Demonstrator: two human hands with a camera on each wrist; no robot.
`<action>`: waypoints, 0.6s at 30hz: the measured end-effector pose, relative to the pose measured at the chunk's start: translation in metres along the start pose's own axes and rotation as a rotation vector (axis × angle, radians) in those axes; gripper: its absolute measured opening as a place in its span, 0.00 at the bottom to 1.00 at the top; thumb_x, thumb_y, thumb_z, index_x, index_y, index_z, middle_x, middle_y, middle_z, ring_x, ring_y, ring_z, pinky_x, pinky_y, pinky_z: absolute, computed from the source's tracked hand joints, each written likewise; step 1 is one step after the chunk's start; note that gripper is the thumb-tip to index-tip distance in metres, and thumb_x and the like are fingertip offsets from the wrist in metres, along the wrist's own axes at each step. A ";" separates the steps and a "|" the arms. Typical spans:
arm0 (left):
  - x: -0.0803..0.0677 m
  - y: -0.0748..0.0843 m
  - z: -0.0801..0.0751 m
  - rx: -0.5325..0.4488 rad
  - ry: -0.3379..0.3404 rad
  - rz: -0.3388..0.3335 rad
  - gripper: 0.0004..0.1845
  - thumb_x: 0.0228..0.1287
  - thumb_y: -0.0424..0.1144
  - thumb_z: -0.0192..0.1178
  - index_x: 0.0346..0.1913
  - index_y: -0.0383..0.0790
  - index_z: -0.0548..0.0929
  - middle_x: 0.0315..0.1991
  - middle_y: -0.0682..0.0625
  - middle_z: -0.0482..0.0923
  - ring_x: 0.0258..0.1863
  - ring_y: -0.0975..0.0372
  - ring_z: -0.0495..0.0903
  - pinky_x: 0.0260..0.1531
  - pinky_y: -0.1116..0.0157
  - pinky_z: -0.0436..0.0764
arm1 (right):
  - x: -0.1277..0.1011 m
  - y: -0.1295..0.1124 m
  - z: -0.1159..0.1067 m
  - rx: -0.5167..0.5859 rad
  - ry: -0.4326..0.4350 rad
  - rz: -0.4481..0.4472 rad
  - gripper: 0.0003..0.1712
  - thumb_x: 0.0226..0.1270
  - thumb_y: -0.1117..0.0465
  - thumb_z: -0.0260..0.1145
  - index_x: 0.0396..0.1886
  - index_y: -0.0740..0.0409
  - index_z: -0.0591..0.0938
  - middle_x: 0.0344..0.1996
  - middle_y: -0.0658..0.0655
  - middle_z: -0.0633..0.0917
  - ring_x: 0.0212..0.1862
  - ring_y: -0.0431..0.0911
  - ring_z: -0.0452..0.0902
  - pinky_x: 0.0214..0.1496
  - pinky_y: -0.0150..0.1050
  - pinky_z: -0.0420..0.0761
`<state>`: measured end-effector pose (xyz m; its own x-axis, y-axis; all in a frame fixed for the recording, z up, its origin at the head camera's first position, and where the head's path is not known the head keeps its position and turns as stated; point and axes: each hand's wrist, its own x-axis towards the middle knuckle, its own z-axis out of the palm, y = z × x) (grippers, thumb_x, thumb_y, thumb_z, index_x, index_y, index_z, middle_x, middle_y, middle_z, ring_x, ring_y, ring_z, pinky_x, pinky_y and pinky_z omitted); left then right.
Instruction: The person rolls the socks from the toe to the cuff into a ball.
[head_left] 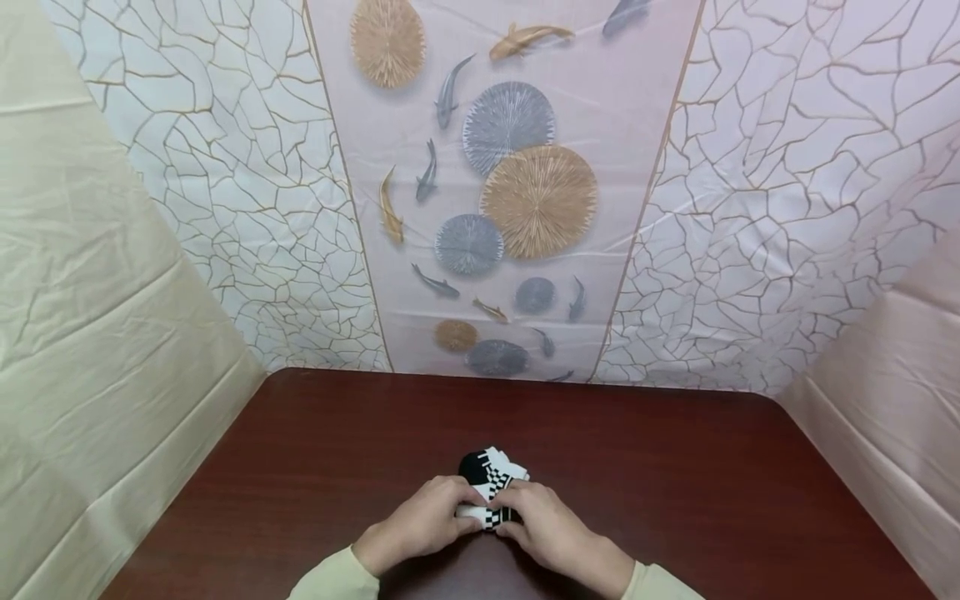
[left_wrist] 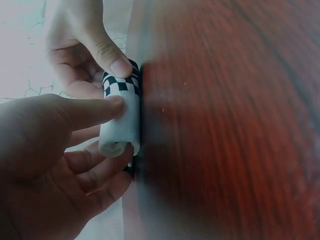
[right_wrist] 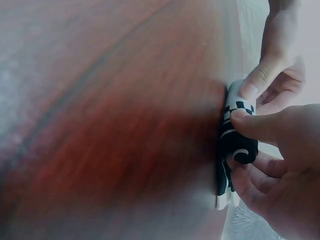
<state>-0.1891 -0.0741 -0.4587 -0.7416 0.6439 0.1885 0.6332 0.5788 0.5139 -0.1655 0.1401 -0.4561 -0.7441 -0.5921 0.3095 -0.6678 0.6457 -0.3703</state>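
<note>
Gripping from both sides, the left hand [head_left: 420, 523] and the right hand [head_left: 551, 527] hold a rolled black-and-white checkered sock [head_left: 491, 487] that lies on the near middle of the dark red-brown wooden table [head_left: 675, 483], close to the person's edge. No brand, label or writing can be read on the sock or elsewhere in any view.

Head view: both hands meet over the roll, fingers curled on it; the unrolled end of the sock, black with white and checkered patches, sticks out beyond the fingertips, away from the person. Pale cream sleeves [head_left: 337, 583] cover both wrists. Behind the table hangs a backdrop cloth [head_left: 525, 192] printed with fish and round fan-like discs, flanked by panels with a gold crackle pattern.

Left wrist view: the left hand [left_wrist: 55, 165] pinches the white rolled end of the sock [left_wrist: 120, 122] between thumb and curled fingers, and the spiral of the roll shows at its end. The right hand [left_wrist: 82, 45] presses its thumb on the checkered band. The table [left_wrist: 230, 125] is blurred.

Right wrist view: the right hand [right_wrist: 280, 165] pinches the black end of the roll [right_wrist: 237, 145], where a white spiral shows; the left hand [right_wrist: 277, 65] holds the far side with its thumb tip on the sock.
</note>
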 end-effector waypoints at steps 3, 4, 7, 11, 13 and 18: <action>0.000 0.001 0.001 0.017 0.013 0.006 0.09 0.58 0.36 0.73 0.42 0.47 0.89 0.39 0.62 0.80 0.40 0.70 0.77 0.42 0.68 0.77 | 0.000 0.000 -0.002 0.005 -0.024 0.021 0.12 0.57 0.64 0.77 0.41 0.51 0.87 0.37 0.46 0.84 0.41 0.39 0.80 0.42 0.38 0.81; 0.000 0.001 0.001 0.025 0.020 0.010 0.10 0.57 0.36 0.74 0.42 0.47 0.88 0.38 0.62 0.79 0.40 0.70 0.76 0.42 0.69 0.77 | 0.000 0.001 -0.002 0.009 -0.029 0.028 0.12 0.57 0.64 0.77 0.41 0.51 0.87 0.37 0.46 0.84 0.41 0.39 0.80 0.43 0.38 0.81; 0.000 0.002 0.002 0.058 0.039 0.021 0.11 0.56 0.35 0.75 0.40 0.48 0.86 0.37 0.62 0.77 0.39 0.70 0.74 0.42 0.69 0.76 | 0.001 0.001 -0.003 0.020 -0.040 0.045 0.12 0.58 0.64 0.76 0.42 0.52 0.88 0.38 0.47 0.85 0.42 0.40 0.80 0.43 0.38 0.81; -0.001 0.002 0.003 0.078 0.054 0.043 0.13 0.54 0.33 0.75 0.40 0.48 0.83 0.38 0.61 0.75 0.41 0.69 0.73 0.44 0.68 0.76 | 0.002 0.001 -0.004 0.042 -0.047 0.060 0.11 0.58 0.63 0.76 0.41 0.52 0.88 0.37 0.47 0.85 0.42 0.39 0.80 0.44 0.38 0.81; -0.001 0.002 0.004 0.076 0.056 0.056 0.13 0.54 0.32 0.75 0.39 0.47 0.83 0.38 0.61 0.75 0.41 0.69 0.73 0.44 0.68 0.76 | 0.002 0.002 -0.004 0.047 -0.050 0.067 0.11 0.58 0.63 0.77 0.41 0.52 0.89 0.37 0.47 0.85 0.42 0.39 0.80 0.44 0.38 0.81; 0.001 0.000 0.003 0.088 0.030 0.083 0.09 0.58 0.32 0.72 0.39 0.47 0.85 0.38 0.61 0.77 0.41 0.69 0.74 0.43 0.68 0.76 | 0.001 0.002 -0.004 0.019 -0.045 0.057 0.11 0.57 0.62 0.77 0.41 0.52 0.89 0.36 0.46 0.85 0.40 0.38 0.79 0.43 0.38 0.80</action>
<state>-0.1888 -0.0722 -0.4610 -0.6910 0.6770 0.2533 0.7090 0.5664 0.4201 -0.1674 0.1424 -0.4532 -0.7789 -0.5759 0.2484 -0.6237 0.6697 -0.4032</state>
